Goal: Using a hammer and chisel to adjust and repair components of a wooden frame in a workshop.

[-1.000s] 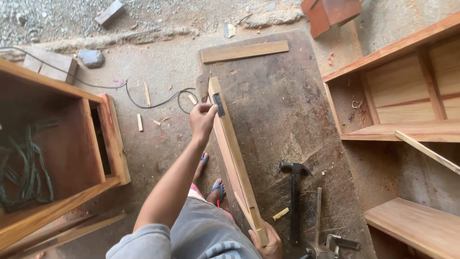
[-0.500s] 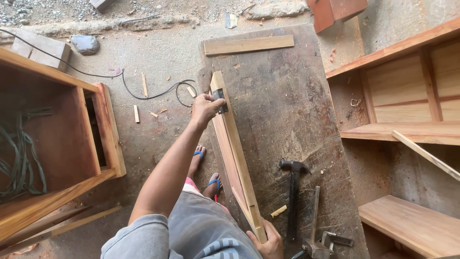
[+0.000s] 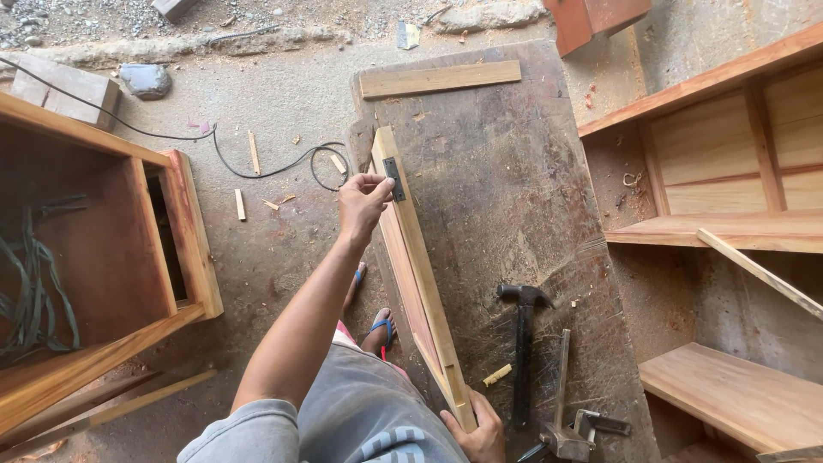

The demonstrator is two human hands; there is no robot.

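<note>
A long narrow wooden frame piece [image 3: 417, 274] stands on its edge along the left side of a worn workbench [image 3: 506, 206]. My left hand [image 3: 363, 202] reaches out and pinches a small dark hinge [image 3: 394, 178] fixed on the top edge of the frame near its far end. My right hand [image 3: 477, 432] grips the near end of the frame at the bottom of the view. A black hammer [image 3: 521, 343] lies on the bench just right of the frame.
A flat wooden slat [image 3: 440, 79] lies at the bench's far end. A metal clamp tool [image 3: 567, 429] and a small wooden peg [image 3: 496, 375] lie near the hammer. A wooden cabinet [image 3: 103, 257] stands left, shelving [image 3: 729, 171] right, a black cable [image 3: 257, 167] on the floor.
The view has shifted slightly. My left hand stays at the hinge on the frame and my right hand keeps holding the near end.
</note>
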